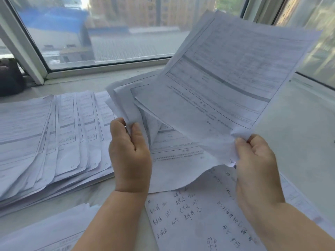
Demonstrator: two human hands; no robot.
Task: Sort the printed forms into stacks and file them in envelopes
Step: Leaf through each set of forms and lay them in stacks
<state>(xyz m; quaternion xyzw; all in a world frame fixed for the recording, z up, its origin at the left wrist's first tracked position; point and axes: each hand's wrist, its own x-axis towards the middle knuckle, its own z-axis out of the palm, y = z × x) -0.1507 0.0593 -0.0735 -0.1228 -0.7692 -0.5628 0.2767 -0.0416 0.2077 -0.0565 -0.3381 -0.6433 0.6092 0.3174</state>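
A thin white printed form sheet [226,84], ruled with tables, is raised above the pale sill [299,133], its crumpled lower corner pinched by the right hand [257,163]. The left hand [130,153] grips a fanned bundle of similar white forms [126,104]. A broad fanned stack of forms [50,138] lies left. A handwritten sheet [195,218] lies flat beneath the wrists.

Close head view, forward and down
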